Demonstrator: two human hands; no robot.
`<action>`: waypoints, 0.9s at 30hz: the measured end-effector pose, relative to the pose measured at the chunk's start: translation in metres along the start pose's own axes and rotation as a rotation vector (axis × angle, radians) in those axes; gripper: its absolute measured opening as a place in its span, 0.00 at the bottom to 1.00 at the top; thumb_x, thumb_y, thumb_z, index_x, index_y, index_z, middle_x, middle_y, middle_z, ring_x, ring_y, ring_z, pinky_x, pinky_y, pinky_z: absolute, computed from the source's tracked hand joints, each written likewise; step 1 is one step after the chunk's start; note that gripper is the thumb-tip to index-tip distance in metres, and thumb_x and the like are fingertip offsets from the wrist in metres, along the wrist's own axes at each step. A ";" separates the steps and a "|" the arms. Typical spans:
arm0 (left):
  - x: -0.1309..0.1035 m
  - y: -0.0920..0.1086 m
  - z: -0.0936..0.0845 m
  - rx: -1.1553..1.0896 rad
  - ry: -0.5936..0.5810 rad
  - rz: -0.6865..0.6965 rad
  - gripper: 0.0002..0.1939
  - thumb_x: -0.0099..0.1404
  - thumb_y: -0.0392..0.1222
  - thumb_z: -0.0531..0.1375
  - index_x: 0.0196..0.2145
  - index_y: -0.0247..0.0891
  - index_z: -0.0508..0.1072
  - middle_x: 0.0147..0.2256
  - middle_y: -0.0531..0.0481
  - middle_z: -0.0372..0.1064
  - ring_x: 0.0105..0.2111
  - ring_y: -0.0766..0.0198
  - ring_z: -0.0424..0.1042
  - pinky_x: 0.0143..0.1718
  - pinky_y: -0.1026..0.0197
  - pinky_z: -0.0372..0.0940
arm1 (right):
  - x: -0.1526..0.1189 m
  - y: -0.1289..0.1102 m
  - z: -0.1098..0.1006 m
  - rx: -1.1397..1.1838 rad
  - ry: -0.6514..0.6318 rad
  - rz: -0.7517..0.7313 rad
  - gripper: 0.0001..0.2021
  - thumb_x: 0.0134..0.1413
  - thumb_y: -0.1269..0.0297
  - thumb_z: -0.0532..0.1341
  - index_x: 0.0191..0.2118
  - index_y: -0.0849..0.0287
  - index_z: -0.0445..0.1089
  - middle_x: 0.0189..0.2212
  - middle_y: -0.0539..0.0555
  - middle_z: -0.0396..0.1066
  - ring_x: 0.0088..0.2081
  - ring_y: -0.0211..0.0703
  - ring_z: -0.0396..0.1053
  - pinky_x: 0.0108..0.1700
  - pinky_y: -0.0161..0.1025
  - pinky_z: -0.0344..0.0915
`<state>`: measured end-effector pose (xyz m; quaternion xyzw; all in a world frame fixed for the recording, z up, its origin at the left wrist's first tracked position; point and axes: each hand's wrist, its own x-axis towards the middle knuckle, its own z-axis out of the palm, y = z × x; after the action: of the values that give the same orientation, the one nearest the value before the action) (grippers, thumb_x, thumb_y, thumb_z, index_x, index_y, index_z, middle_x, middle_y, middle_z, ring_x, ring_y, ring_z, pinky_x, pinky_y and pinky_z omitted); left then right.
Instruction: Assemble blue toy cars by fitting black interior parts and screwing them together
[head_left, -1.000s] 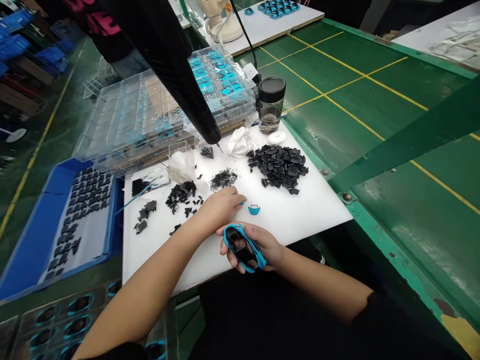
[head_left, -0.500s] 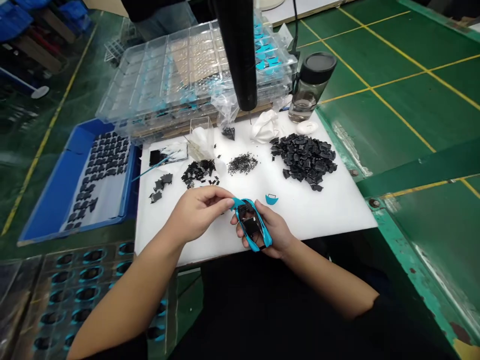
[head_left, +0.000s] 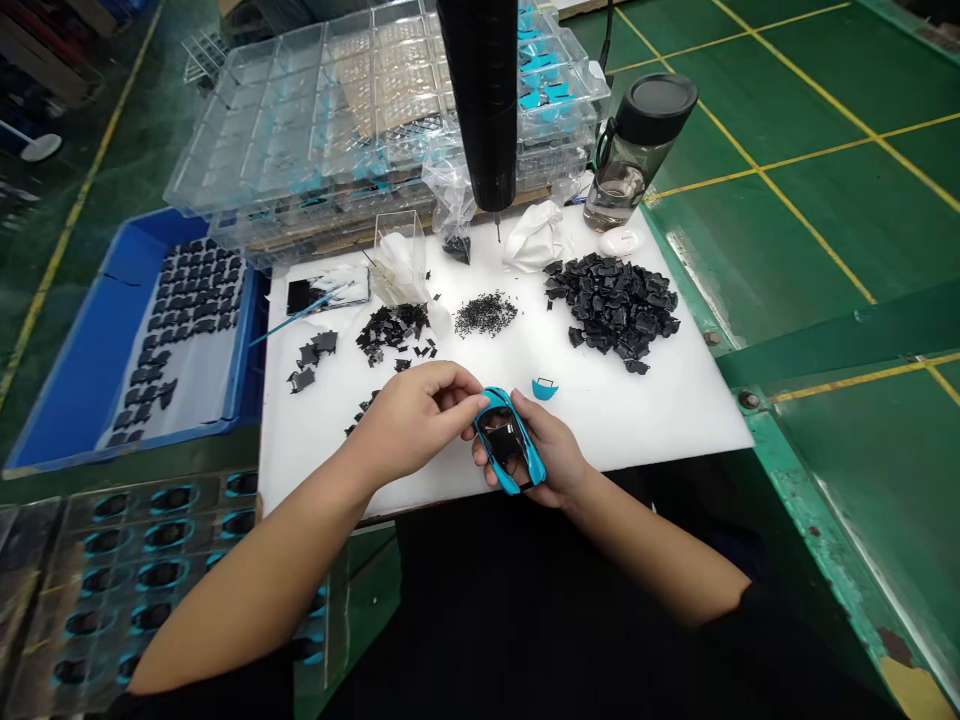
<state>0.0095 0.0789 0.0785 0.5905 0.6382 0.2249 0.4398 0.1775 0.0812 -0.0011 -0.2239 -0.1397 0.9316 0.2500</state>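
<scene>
My right hand [head_left: 551, 452] is wrapped round a blue toy car body [head_left: 535, 465] with black parts inside its open frame. At the upper end of the body, my left hand [head_left: 424, 415] has thumb and forefinger pinched at a blue piece [head_left: 495, 398] that lies against the frame. The fingertips cover part of where they meet. Just beyond the car body, a small blue half-round part [head_left: 544, 388] with a thin black frame lies on the white work surface [head_left: 645, 420].
Piles of black parts [head_left: 613, 305], tiny screws [head_left: 486, 314] and small black pieces [head_left: 394, 330] lie behind my hands. An electric screwdriver [head_left: 484, 120] hangs overhead. Behind are clear trays [head_left: 262, 130] and a bottle [head_left: 630, 150]. A blue bin [head_left: 82, 350] stands left.
The blue piece in my left fingers, earlier sticking out from the car body's upper left, now lies against its upper end. The view has shifted slightly.
</scene>
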 end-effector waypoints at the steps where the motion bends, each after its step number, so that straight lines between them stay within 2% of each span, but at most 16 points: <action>1: 0.000 0.000 0.000 0.034 0.010 0.009 0.08 0.63 0.47 0.62 0.34 0.40 0.75 0.24 0.54 0.74 0.26 0.64 0.72 0.28 0.63 0.65 | 0.000 0.000 0.000 0.000 0.003 0.003 0.24 0.68 0.48 0.49 0.41 0.64 0.72 0.33 0.58 0.76 0.24 0.39 0.73 0.22 0.33 0.70; 6: 0.002 -0.006 0.001 0.051 0.008 0.002 0.11 0.63 0.49 0.62 0.39 0.40 0.74 0.25 0.54 0.73 0.26 0.64 0.72 0.28 0.62 0.65 | -0.002 -0.005 0.005 0.009 0.013 0.024 0.24 0.69 0.50 0.47 0.42 0.65 0.72 0.33 0.59 0.76 0.23 0.38 0.72 0.21 0.33 0.69; 10: 0.007 -0.011 0.001 0.100 0.061 0.026 0.17 0.64 0.52 0.60 0.46 0.40 0.76 0.32 0.50 0.73 0.28 0.64 0.71 0.30 0.60 0.67 | -0.003 -0.006 0.007 -0.002 0.016 0.044 0.24 0.68 0.48 0.49 0.42 0.65 0.72 0.35 0.60 0.75 0.24 0.39 0.71 0.22 0.33 0.69; 15: 0.010 -0.010 0.004 0.059 -0.061 0.043 0.13 0.66 0.50 0.58 0.37 0.42 0.80 0.33 0.51 0.70 0.24 0.67 0.71 0.33 0.60 0.68 | -0.002 -0.002 0.001 0.003 -0.012 -0.005 0.22 0.66 0.49 0.51 0.44 0.65 0.72 0.35 0.60 0.75 0.27 0.41 0.72 0.23 0.35 0.72; 18: 0.009 -0.009 0.007 0.020 -0.050 0.024 0.12 0.65 0.50 0.59 0.35 0.41 0.78 0.32 0.51 0.71 0.23 0.67 0.71 0.32 0.60 0.67 | -0.001 -0.001 -0.002 -0.002 -0.010 0.009 0.23 0.66 0.48 0.51 0.42 0.65 0.72 0.36 0.60 0.75 0.28 0.41 0.73 0.23 0.35 0.72; 21: 0.007 -0.010 0.004 0.093 -0.043 0.047 0.14 0.67 0.50 0.56 0.36 0.41 0.78 0.30 0.51 0.72 0.31 0.62 0.74 0.37 0.58 0.67 | -0.002 -0.002 -0.001 -0.002 -0.008 0.028 0.24 0.66 0.47 0.51 0.43 0.65 0.72 0.36 0.61 0.75 0.28 0.41 0.73 0.23 0.34 0.72; 22: 0.006 -0.011 0.000 0.122 -0.014 0.068 0.15 0.69 0.50 0.54 0.37 0.41 0.78 0.31 0.50 0.73 0.35 0.60 0.74 0.40 0.58 0.67 | -0.002 -0.003 -0.001 0.002 -0.010 0.030 0.24 0.66 0.47 0.51 0.44 0.64 0.72 0.36 0.60 0.75 0.28 0.41 0.72 0.23 0.35 0.72; 24: 0.002 -0.015 -0.011 0.179 0.124 0.093 0.17 0.71 0.50 0.52 0.39 0.41 0.78 0.35 0.49 0.75 0.40 0.59 0.73 0.43 0.58 0.66 | -0.004 -0.005 0.001 0.017 -0.012 0.018 0.23 0.67 0.48 0.51 0.48 0.64 0.71 0.37 0.60 0.76 0.28 0.41 0.73 0.24 0.35 0.72; 27: -0.006 -0.025 -0.030 0.332 0.367 0.034 0.14 0.69 0.49 0.54 0.40 0.41 0.77 0.35 0.49 0.73 0.34 0.61 0.71 0.37 0.58 0.65 | -0.005 -0.007 0.004 0.049 -0.002 -0.022 0.23 0.67 0.50 0.51 0.50 0.64 0.71 0.37 0.59 0.76 0.29 0.41 0.73 0.24 0.35 0.72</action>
<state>-0.0296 0.0755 0.0755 0.6145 0.7255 0.2278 0.2099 0.1822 0.0837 0.0069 -0.2150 -0.1195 0.9321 0.2657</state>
